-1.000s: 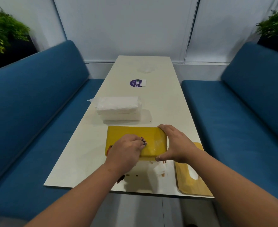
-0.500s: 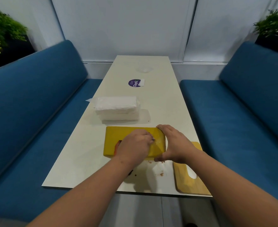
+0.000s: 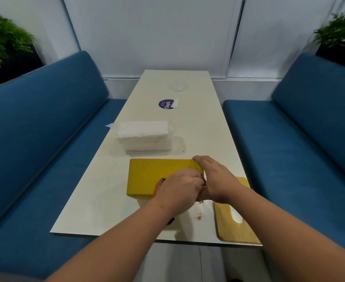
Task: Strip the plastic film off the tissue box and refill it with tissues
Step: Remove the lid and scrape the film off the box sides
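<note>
The yellow tissue box (image 3: 147,176) lies flat on the near part of the white table (image 3: 98,200). My right hand (image 3: 216,178) grips its right end. My left hand (image 3: 179,190) is closed on an orange-handled tool (image 3: 159,183) and rests on the box's right top, touching the right hand. The tool's tip is hidden under my fingers. A pack of white tissues (image 3: 145,135) in clear wrap sits just behind the box. The wooden lid (image 3: 234,231) with a slot lies at the table's near right corner.
A purple round sticker (image 3: 165,103) and a crumpled piece of clear film (image 3: 177,86) lie farther up the table. Small brown specks (image 3: 199,216) dot the table near the lid. Blue benches (image 3: 45,139) flank both sides.
My left hand has slid rightward along the top of the box until it meets my right hand. The right hand and the box have stayed put.
</note>
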Tool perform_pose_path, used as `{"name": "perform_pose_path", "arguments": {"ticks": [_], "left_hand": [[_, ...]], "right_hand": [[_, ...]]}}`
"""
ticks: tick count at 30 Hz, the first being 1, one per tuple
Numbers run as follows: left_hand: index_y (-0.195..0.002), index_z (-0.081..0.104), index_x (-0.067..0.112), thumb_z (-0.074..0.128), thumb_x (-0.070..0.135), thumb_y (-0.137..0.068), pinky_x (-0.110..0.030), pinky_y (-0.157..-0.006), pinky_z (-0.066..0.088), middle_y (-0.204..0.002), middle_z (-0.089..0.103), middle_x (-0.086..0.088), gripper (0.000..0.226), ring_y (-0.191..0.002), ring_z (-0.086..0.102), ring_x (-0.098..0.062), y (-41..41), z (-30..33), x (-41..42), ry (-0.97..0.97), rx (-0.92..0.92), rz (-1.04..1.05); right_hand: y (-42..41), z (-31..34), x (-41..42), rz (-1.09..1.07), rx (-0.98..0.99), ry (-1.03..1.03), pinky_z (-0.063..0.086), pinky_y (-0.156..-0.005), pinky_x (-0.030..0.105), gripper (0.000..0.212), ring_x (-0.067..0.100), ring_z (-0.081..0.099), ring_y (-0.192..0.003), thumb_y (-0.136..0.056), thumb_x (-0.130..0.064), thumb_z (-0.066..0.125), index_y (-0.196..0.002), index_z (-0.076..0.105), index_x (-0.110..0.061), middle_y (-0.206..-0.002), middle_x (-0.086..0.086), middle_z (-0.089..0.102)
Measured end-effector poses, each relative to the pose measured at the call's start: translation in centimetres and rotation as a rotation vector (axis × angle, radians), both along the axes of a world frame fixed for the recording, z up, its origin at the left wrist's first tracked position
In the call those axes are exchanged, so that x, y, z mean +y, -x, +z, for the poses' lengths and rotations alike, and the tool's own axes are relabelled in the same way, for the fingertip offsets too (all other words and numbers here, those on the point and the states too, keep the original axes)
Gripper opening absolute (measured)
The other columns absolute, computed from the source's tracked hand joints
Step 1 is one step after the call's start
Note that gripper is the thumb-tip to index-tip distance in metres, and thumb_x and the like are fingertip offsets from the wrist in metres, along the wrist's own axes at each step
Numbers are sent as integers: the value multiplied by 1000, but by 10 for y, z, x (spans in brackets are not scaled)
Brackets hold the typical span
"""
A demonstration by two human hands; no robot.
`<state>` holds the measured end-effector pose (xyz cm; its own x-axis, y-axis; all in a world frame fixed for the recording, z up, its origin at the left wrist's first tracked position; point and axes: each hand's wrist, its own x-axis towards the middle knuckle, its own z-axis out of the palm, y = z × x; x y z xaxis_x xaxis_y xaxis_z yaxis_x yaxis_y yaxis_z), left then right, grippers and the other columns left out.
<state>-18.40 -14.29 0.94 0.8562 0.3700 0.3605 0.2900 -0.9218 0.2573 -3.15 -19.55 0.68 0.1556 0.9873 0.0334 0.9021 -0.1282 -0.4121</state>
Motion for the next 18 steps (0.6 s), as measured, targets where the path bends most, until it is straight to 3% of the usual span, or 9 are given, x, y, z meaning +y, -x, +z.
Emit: {"name": "perform_pose_path", "arguments": {"ticks": [2, 7, 11, 13, 18], "left_hand": [[-85, 74, 14, 66, 12, -81, -34, -75, 51, -87, 69, -1, 9, -84, 59, -20, -2, 6, 10, -32, -29, -25], [-98, 73, 15, 54, 23, -94, -28, -83, 43, -97, 69, 1, 21, -92, 57, -18, -8, 14, 48, 7, -146, 173], [-86, 76, 14, 66, 15, -85, -20, -82, 37, -86, 71, 1, 10, -81, 62, -17, -6, 12, 32, -34, -91, 41], [-89, 76, 14, 68, 15, -84, -19, -83, 37, -90, 72, 2, 9, -84, 61, -15, -6, 13, 36, -51, -87, -13], [-101, 73, 14, 55, 23, -95, -25, -85, 40, -101, 69, -1, 21, -96, 58, -18, -9, 14, 42, 49, -187, 148]], "right_hand": [[-1, 0, 1, 1, -1, 11, 35, -104, 33, 118, 19, 40, -130, -53, -52, 86, -149, 24, -26, -150, -9, 32], [-3, -4, 2, -17, 18, 20, 39, -98, 32, 121, 16, 41, -126, -45, -63, 86, -146, 24, -34, -145, -13, 36], [-5, -10, 3, -47, 100, 4, 37, -91, 23, 122, 11, 43, -122, -40, -60, 88, -142, 26, -38, -141, -17, 40], [-5, -12, 2, -62, 136, -6, 36, -89, 22, 122, 10, 43, -121, -39, -60, 88, -142, 25, -39, -141, -17, 40], [-5, -15, 2, -69, 159, -17, 37, -86, 23, 121, 10, 41, -121, -42, -59, 88, -141, 21, -43, -141, -17, 38]]}}
